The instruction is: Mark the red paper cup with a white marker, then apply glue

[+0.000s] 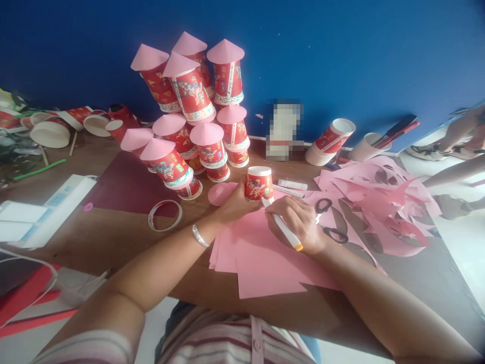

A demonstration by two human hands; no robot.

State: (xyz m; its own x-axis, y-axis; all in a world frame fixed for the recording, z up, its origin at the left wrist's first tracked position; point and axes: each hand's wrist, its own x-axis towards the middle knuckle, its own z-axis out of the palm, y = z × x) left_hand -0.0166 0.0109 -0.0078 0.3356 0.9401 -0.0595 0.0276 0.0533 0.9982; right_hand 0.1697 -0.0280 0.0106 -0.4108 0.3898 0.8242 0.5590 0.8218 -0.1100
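Blue wall (341, 50), brown wooden table (125, 253), pale floor (460, 242).

A craft corner is showing here, whether of a home or a classroom being unclear. The tabletop (113, 230) is meeting a blue wall (326, 55) at its far edge, near which hatted cups (193, 96) are standing in stacks and a holder (366, 147) is carrying pens (398, 130). Pink paper (261, 258) is lying by the near edge, scraps (390, 197) are heaping by the right edge, and a marker (288, 233) is pointing at a red cup (258, 184).
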